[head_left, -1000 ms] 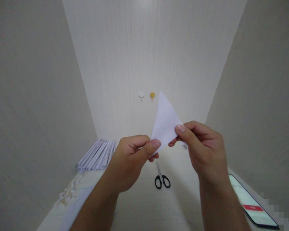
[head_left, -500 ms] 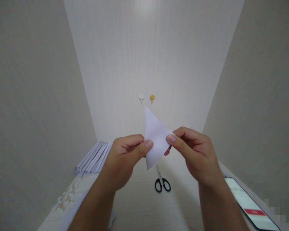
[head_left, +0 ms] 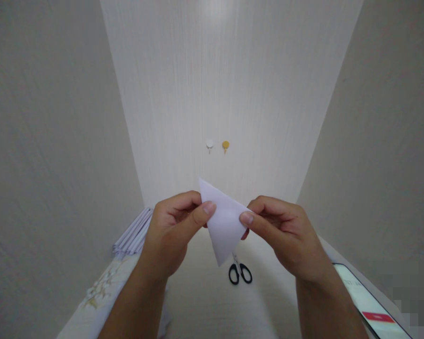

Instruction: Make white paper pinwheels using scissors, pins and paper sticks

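A white piece of paper folded into a triangle [head_left: 224,223] is held up between both hands, above the table. My left hand [head_left: 178,230] pinches its left edge, thumb on the near face and fingers behind. At the right corner, my right hand [head_left: 282,233] grips it the same way, with the fingertips partly hidden behind the paper. Below the paper lies a pair of scissors [head_left: 239,273] with black handles, its blades partly covered by the paper's lower tip.
Several folded white papers [head_left: 133,235] lie stacked at the left, by a flower-patterned surface [head_left: 101,287]. A phone [head_left: 363,301] with a lit screen sits at the right, partly behind my forearm. A white hook [head_left: 209,144] and a yellow hook [head_left: 225,145] are on the back wall.
The folded paper has turned anticlockwise and sits slightly lower. My left hand has shifted a little left and up its edge; my right hand has moved slightly down. Both still pinch it.
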`<state>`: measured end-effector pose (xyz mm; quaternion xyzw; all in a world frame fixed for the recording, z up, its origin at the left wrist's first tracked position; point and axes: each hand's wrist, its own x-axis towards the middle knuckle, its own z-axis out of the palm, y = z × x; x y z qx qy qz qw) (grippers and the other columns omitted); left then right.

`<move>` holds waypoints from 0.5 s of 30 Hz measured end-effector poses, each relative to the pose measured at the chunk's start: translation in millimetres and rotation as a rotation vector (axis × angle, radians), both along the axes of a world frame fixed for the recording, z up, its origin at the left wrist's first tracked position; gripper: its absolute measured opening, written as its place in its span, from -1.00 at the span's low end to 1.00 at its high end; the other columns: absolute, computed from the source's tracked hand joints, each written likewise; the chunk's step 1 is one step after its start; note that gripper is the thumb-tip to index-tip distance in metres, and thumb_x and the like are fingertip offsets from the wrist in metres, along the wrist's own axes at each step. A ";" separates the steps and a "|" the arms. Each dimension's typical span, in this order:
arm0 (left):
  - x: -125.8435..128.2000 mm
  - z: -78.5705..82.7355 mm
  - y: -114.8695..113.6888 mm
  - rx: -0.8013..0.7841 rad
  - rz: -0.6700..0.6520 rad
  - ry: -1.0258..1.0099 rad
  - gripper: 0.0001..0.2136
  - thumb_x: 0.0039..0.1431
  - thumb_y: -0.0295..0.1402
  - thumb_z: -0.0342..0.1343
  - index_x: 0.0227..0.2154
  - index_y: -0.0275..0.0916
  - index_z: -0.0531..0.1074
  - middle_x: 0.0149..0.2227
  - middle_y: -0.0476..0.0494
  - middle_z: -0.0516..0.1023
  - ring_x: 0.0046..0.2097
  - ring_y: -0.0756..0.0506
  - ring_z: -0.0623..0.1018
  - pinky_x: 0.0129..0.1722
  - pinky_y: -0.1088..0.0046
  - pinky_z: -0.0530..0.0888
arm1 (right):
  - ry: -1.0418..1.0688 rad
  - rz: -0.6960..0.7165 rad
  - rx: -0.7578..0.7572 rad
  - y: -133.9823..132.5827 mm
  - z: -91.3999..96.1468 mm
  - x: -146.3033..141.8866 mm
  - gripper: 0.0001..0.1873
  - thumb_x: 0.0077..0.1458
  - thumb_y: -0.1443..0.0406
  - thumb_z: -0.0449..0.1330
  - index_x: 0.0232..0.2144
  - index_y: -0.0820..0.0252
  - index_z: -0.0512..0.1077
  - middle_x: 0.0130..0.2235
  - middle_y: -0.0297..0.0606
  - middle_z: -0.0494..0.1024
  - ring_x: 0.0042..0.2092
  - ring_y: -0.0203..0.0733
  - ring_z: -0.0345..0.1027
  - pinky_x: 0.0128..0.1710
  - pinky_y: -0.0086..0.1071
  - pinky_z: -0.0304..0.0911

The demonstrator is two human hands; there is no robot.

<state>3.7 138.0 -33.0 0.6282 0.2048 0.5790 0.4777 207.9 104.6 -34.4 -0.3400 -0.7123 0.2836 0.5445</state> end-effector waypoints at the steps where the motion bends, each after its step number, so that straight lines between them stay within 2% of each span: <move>1: -0.1 -0.3 0.5 0.003 0.018 -0.013 -0.82 0.18 -0.29 0.30 -0.49 -0.23 0.59 -0.50 -0.06 0.57 -0.43 -0.05 0.51 -0.40 0.44 0.44 | -0.007 0.001 -0.001 -0.1 0.1 -0.1 -0.72 0.29 0.15 0.29 -0.44 0.15 0.54 -0.42 -0.31 0.59 -0.34 -0.23 0.43 -0.30 -0.38 0.31; 6: -1.1 0.7 1.9 0.004 0.049 -0.024 -0.77 0.15 -0.26 0.32 -0.56 -0.23 0.56 -0.55 -0.04 0.50 -0.46 -0.04 0.46 -0.43 0.44 0.40 | -0.007 -0.003 -0.004 0.5 1.6 -2.8 -0.71 0.29 0.14 0.28 -0.44 0.16 0.54 -0.43 -0.29 0.58 -0.35 -0.22 0.42 -0.33 -0.38 0.31; 11: -6.3 2.0 1.3 0.000 -0.133 0.181 -0.79 0.24 -0.18 0.25 -0.38 -0.21 0.64 -0.46 -0.08 0.57 -0.36 -0.09 0.53 -0.32 0.42 0.44 | 0.095 -0.046 0.034 3.8 4.2 -5.8 -0.73 0.27 0.17 0.30 -0.44 0.17 0.56 -0.44 -0.29 0.61 -0.36 -0.23 0.47 -0.30 -0.37 0.36; 15: -7.5 0.6 -1.2 0.044 -0.074 0.319 -0.68 0.30 -0.18 0.19 -0.53 -0.21 0.56 -0.52 -0.02 0.47 -0.43 -0.03 0.42 -0.41 0.47 0.34 | 0.168 -0.083 0.070 6.2 6.1 -6.8 -0.74 0.27 0.20 0.31 -0.46 0.17 0.55 -0.48 -0.32 0.60 -0.40 -0.25 0.47 -0.33 -0.40 0.37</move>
